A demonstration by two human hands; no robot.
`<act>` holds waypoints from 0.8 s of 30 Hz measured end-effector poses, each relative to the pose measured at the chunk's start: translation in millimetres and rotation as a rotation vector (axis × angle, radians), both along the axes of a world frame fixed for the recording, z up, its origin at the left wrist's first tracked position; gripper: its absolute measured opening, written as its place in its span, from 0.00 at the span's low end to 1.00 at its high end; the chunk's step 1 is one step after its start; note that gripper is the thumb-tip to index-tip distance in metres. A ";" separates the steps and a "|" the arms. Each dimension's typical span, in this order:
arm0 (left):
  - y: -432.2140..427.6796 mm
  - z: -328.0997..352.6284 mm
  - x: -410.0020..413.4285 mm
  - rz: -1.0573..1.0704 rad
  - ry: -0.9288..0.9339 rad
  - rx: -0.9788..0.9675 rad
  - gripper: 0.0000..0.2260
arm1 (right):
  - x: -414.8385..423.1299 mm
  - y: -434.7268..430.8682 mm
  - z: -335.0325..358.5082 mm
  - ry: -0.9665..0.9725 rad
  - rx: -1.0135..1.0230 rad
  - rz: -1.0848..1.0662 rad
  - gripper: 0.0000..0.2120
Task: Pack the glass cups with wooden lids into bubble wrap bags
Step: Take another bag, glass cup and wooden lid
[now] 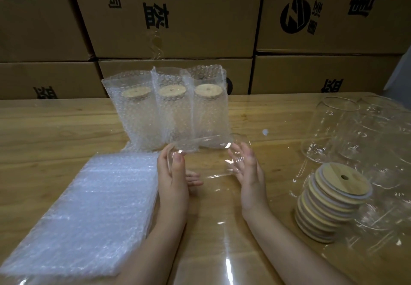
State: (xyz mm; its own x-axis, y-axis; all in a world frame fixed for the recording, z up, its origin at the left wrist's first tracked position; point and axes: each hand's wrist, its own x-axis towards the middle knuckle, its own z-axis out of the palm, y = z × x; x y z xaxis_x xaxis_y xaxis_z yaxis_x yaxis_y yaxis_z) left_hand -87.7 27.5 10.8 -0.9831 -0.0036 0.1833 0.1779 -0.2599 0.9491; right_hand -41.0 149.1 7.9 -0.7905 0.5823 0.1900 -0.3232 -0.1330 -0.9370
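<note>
A clear glass cup [206, 158] lies sideways in the air between my hands, just above the table's middle, with no lid on it. My left hand [172, 178] grips its left end, thumb over the rim. My right hand [246, 169] holds its right end with fingers spread on the glass. Behind the cup stand three bubble wrap bags [169, 115], each with a lidded cup inside. A flat pile of bubble wrap bags [89, 207] lies at the left. A stack of wooden lids [333, 200] stands at the right.
Several bare glass cups [360, 129] crowd the table's right side behind and around the lids. Stacked cardboard boxes [178, 18] form a wall along the far edge of the wooden table [55, 124]. Clear film covers the near tabletop.
</note>
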 end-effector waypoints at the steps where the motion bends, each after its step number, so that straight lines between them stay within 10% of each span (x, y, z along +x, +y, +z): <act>1: 0.2 0.2 0.5 0.002 0.001 0.002 0.13 | 0.0 -0.2 -0.9 -0.010 0.018 -0.007 0.26; 9: 3.6 -4.1 2.2 0.052 0.072 -0.037 0.30 | -4.4 -2.3 -6.6 -0.024 0.093 -0.039 0.13; 24: 1.7 -1.9 10.6 0.015 0.142 -0.279 0.27 | -0.6 -0.6 -6.4 0.065 0.344 -0.102 0.17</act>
